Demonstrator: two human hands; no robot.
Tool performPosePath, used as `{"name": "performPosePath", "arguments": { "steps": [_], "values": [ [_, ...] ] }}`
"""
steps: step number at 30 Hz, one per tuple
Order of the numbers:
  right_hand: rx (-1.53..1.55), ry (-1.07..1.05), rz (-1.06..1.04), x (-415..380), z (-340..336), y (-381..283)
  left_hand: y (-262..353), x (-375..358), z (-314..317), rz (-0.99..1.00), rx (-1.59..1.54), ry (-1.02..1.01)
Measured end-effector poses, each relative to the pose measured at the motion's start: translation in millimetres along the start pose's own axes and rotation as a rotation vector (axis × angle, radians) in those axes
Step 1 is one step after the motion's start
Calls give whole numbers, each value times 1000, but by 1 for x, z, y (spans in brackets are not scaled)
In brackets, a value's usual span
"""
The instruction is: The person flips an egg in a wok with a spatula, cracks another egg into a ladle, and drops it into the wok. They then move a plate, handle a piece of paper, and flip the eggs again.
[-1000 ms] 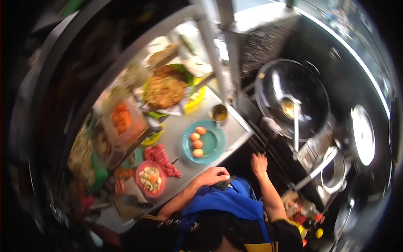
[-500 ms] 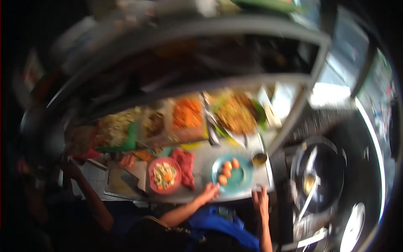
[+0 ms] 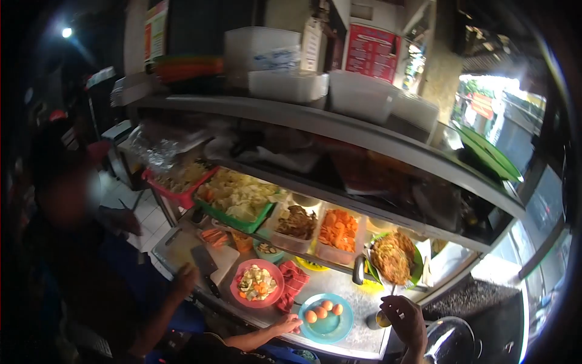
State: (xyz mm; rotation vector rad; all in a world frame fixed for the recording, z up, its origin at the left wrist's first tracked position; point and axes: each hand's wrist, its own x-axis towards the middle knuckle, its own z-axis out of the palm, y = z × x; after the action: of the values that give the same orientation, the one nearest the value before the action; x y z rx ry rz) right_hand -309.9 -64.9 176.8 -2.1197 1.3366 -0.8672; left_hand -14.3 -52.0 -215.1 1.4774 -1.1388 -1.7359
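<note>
My left hand [image 3: 287,325] reaches in from the bottom, its fingertips right at the left rim of a turquoise plate [image 3: 332,332]. The fingers look loosely apart. Several brown eggs [image 3: 321,311] lie toward the back of that plate. My right hand [image 3: 406,320] is raised at the counter's right end, fingers bent and apart, with nothing visible in them. It partly overlaps a small cup [image 3: 382,319] with yellowish contents. Left of the plate sit a crumpled red cloth [image 3: 294,285] and a pink bowl [image 3: 240,296] of chopped vegetables.
A person [image 3: 85,255] stands at the left, one hand near a cutting board [image 3: 221,261] with a knife [image 3: 204,259]. Behind are tubs of cabbage [image 3: 236,193], shredded carrot [image 3: 338,229] and noodles [image 3: 393,258] under a shelf [image 3: 327,121]. A wok [image 3: 451,340] stands at lower right.
The view has tilted up, bringing in the upper shelf and the person at left. My right hand has risen from the counter's front edge to beside the cup. My left hand stays near the plate.
</note>
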Motion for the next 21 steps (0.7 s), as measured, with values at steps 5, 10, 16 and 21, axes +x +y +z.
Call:
{"name": "performPosePath", "arguments": {
  "steps": [5,10,16,21],
  "values": [
    [-45,-178,-111,13,5,-30,77,-51,-23,-111,394,-131],
    [-2,-288,-193,15,3,-46,262,-155,-50,418,353,-259],
    [10,-104,-211,4,12,-24,419,-230,-107,1403,155,1023],
    [-86,-80,-349,-6,8,-23,572,-258,-209,1712,576,1612]
  ]
}}
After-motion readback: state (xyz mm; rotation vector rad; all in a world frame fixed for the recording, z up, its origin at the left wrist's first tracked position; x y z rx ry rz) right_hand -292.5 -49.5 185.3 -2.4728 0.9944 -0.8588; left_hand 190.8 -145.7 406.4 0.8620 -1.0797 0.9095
